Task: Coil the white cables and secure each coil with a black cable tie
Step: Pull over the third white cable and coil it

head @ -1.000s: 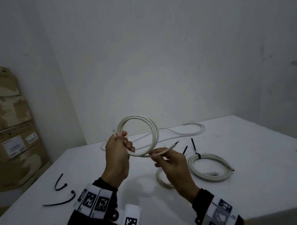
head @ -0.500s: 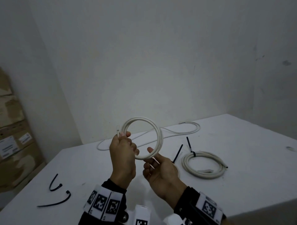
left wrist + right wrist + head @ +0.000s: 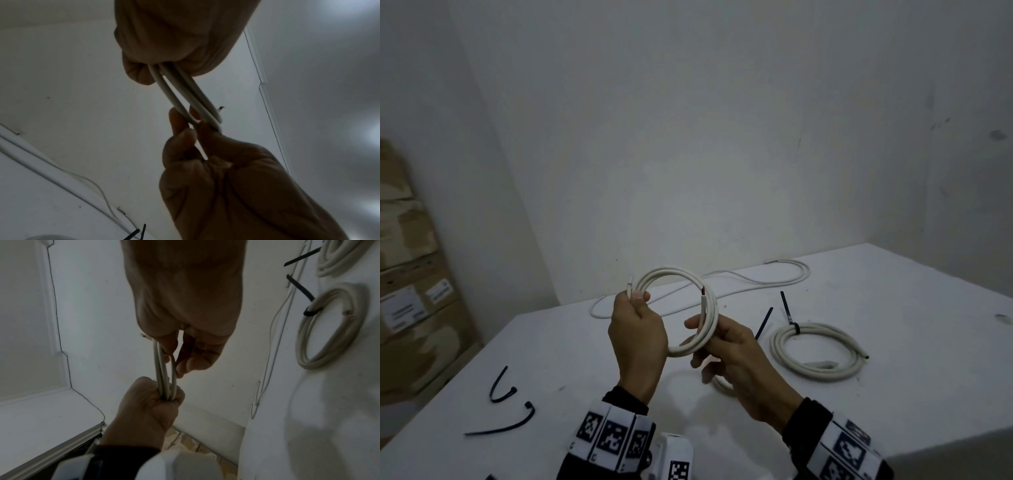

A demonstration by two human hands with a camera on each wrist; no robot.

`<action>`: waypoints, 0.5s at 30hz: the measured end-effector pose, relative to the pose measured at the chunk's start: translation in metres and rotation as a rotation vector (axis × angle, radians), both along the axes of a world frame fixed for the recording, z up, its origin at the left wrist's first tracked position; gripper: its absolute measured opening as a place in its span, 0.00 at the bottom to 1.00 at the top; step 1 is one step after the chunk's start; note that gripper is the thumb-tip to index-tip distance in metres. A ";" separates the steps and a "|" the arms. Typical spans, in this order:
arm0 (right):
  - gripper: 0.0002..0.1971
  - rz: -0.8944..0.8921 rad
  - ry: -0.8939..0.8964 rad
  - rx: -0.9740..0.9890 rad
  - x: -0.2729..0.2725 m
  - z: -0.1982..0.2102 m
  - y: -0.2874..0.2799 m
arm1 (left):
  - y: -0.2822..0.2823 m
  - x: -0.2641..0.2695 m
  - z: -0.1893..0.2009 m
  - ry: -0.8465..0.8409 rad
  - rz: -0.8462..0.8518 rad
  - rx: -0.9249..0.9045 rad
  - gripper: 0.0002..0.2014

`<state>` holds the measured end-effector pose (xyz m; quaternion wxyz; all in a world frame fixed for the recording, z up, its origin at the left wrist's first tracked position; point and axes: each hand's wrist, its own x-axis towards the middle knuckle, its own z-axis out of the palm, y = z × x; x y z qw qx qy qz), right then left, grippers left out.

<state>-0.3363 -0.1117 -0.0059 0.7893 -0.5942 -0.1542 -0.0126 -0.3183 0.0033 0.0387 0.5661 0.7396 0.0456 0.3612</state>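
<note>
A white table (image 3: 893, 394) fills the corner of the room, with stacked cardboard boxes (image 3: 410, 291) off to its left against the wall. On the table's far side a loose white cable (image 3: 739, 286) trails uncoiled; nearer, on the right, lies a finished coil (image 3: 818, 349) cinched by a black cable tie (image 3: 789, 313), and a second tied coil (image 3: 327, 331) sits just beside it, half hidden behind the person's right wrist from the head view. Held up above the table, between both hands, is the coil being worked (image 3: 681, 308), a few loops of white cable, untied. The left hand (image 3: 637, 339) is fisted round the loops on the left side, one cable end sticking up past its thumb. The right hand (image 3: 736, 363) pinches the loops on the opposite side between thumb and fingers, the other cable end lying along them. Two spare black ties (image 3: 500, 387) rest at the table's near left edge.
</note>
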 end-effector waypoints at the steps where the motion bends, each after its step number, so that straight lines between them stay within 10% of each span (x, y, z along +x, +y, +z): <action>1: 0.11 0.028 0.017 0.035 -0.001 -0.002 -0.001 | 0.000 0.001 -0.001 -0.001 0.005 0.008 0.14; 15: 0.07 -0.182 -0.097 -0.143 0.013 0.017 -0.020 | 0.013 0.001 -0.012 0.089 -0.392 0.034 0.13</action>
